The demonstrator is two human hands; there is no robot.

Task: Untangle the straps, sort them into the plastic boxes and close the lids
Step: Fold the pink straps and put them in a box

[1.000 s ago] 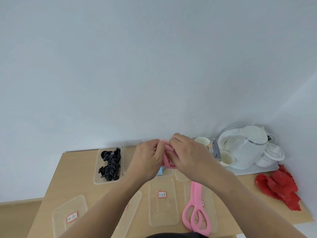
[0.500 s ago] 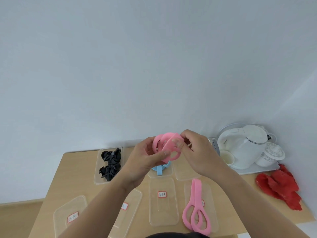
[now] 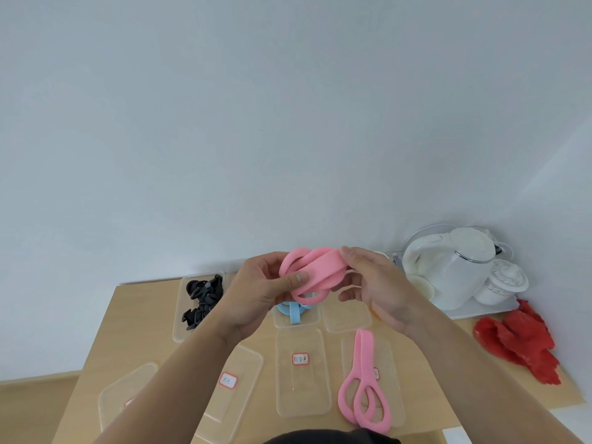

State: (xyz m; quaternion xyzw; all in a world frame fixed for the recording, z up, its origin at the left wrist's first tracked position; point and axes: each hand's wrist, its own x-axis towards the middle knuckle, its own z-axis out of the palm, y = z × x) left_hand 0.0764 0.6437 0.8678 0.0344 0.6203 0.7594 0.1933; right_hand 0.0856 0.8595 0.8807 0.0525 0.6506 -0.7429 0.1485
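Above the table I hold a tangle of pink straps (image 3: 315,272) between both hands. My left hand (image 3: 262,293) grips it from the left with the thumb across the loops. My right hand (image 3: 374,283) pinches the right end with fingertips on top. Another pair of pink straps (image 3: 363,379) lies on a clear lid (image 3: 392,354) at the front right. A blue strap (image 3: 293,310) sits in a clear box (image 3: 312,320) under my hands. Black straps (image 3: 203,298) fill the clear box (image 3: 179,315) at the back left.
Several clear lids with red-edged labels lie along the front, one in the middle (image 3: 302,373). An empty clear box (image 3: 346,315) stands right of the blue one. A white kettle (image 3: 448,267) and cups on a tray occupy the back right; red cloth (image 3: 519,341) lies beside it.
The hands have moved apart and the pink tangle has opened from a bunched wad into wider loops stretched between them. The rest of the table is unchanged.
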